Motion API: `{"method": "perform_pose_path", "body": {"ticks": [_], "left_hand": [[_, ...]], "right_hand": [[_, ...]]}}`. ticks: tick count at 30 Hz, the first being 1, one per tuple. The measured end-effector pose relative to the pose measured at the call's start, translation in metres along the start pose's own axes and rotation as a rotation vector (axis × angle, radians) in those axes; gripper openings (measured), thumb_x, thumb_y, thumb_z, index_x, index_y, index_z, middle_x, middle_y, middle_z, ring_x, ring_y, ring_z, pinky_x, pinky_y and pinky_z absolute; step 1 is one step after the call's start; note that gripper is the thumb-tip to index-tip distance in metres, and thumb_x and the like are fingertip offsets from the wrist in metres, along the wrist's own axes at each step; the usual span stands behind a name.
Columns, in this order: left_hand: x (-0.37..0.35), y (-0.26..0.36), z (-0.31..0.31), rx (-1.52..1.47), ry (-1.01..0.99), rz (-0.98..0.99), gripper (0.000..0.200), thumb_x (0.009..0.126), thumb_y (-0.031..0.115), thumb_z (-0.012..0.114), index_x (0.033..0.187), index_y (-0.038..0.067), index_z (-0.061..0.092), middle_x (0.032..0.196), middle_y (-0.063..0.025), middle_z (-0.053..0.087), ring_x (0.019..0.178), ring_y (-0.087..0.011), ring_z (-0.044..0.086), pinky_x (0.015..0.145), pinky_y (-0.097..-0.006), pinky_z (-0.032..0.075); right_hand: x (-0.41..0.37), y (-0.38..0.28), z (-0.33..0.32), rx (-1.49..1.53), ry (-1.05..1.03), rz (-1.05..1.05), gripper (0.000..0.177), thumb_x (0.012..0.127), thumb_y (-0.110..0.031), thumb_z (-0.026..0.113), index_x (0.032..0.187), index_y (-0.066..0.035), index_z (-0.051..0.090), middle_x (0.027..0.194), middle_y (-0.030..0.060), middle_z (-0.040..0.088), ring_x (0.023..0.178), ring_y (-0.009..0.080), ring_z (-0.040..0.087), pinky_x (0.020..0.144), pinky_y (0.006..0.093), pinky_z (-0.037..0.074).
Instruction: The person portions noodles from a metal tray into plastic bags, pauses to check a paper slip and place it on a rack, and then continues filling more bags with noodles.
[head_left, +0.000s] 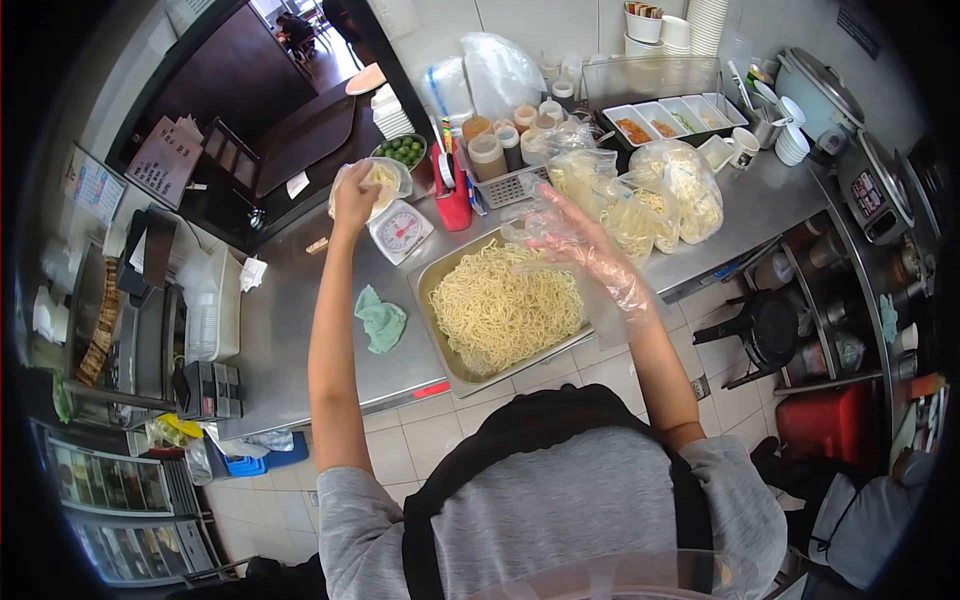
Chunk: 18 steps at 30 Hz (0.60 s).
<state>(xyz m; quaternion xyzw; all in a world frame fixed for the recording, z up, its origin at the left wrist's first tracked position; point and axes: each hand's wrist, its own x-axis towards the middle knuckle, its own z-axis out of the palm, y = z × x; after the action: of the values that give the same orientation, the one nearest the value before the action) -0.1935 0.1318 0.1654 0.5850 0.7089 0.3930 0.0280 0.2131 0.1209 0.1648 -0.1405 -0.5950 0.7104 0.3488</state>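
- Worktop: long stainless-steel counter (285,330) is carrying everything listed. A crumpled pale-green cloth (381,318) is lying on it left of the tray, clear of both hands.
- Person's left hand (355,198) is gripping the gathered neck of a small clear plastic bag (385,180) part-filled with noodles. It is holding the bag over the platform of a small white dial kitchen scale (402,232). Whether the bag is resting on the platform cannot be told.
- Handling, bag: it is judged light and limp, with thin, slippery film and contents sagging and shifting inside. The bunched neck is looking like the soundest hold, with a palm under the base for steadying.
- Shallow rectangular metal tray (437,290) is sitting at centre, just beside the scale, holding a loose heap of pale yellow noodles (505,305).
- Handling, noodles: they are judged soft and pliable, with strands clinging and tangling and breaking if pinched hard. A loose, open-fingered lift from the top of the heap is looking safest.
- Person's right hand (580,245), in a loose transparent disposable glove, is hovering over the tray's far right corner. Its fingers are spread wide and it is holding nothing discernible.
- Filled clear noodle bags (665,190) are sitting clustered behind the tray, near that hand but apart from it.
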Motion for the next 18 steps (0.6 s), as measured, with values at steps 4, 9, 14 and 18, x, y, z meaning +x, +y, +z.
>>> {"method": "perform_pose_path", "body": {"ticks": [4, 9, 14, 18], "left_hand": [[-0.053, 0.045, 0.02, 0.354, 0.055, 0.251, 0.044, 0.074, 0.02, 0.072, 0.115, 0.008, 0.06, 0.132, -0.0261, 0.038, 0.111, -0.0365, 0.049, 0.094, -0.0402, 0.04], [-0.154, 0.133, 0.061, -0.26, -0.587, 0.085, 0.036, 0.082, 0.033, 0.065, 0.1, 0.002, 0.062, 0.095, -0.0122, 0.061, 0.089, -0.0258, 0.057, 0.082, -0.0333, 0.044], [-0.203, 0.156, 0.098, -0.397, -0.783, 0.139, 0.026, 0.089, 0.026, 0.057, 0.096, 0.002, 0.063, 0.087, -0.0087, 0.062, 0.081, -0.0173, 0.057, 0.076, -0.0324, 0.045], [-0.198, 0.139, 0.094, -0.448, -0.866, 0.235, 0.021, 0.092, 0.021, 0.053, 0.096, 0.004, 0.064, 0.085, -0.0089, 0.058, 0.086, -0.0182, 0.055, 0.08, -0.0331, 0.044]], "right_hand": [[0.007, 0.024, 0.006, 0.249, 0.043, 0.024, 0.089, 0.083, -0.047, 0.061, 0.146, -0.023, 0.004, 0.148, 0.0121, 0.022, 0.126, 0.0313, 0.039, 0.097, 0.0494, 0.038], [0.022, 0.062, 0.03, 0.428, 0.221, 0.049, 0.088, 0.084, -0.051, 0.057, 0.144, -0.035, -0.005, 0.15, 0.0111, 0.011, 0.132, 0.0323, 0.028, 0.1, 0.0534, 0.032], [0.022, 0.061, 0.041, 0.408, 0.229, 0.008, 0.081, 0.086, -0.057, 0.048, 0.144, -0.035, -0.003, 0.151, 0.0077, 0.011, 0.134, 0.031, 0.023, 0.104, 0.0497, 0.027], [0.029, 0.075, 0.026, 0.388, 0.315, -0.064, 0.076, 0.089, -0.058, 0.04, 0.146, -0.026, 0.003, 0.149, 0.0086, 0.016, 0.134, 0.0295, 0.024, 0.106, 0.0474, 0.02]]}}
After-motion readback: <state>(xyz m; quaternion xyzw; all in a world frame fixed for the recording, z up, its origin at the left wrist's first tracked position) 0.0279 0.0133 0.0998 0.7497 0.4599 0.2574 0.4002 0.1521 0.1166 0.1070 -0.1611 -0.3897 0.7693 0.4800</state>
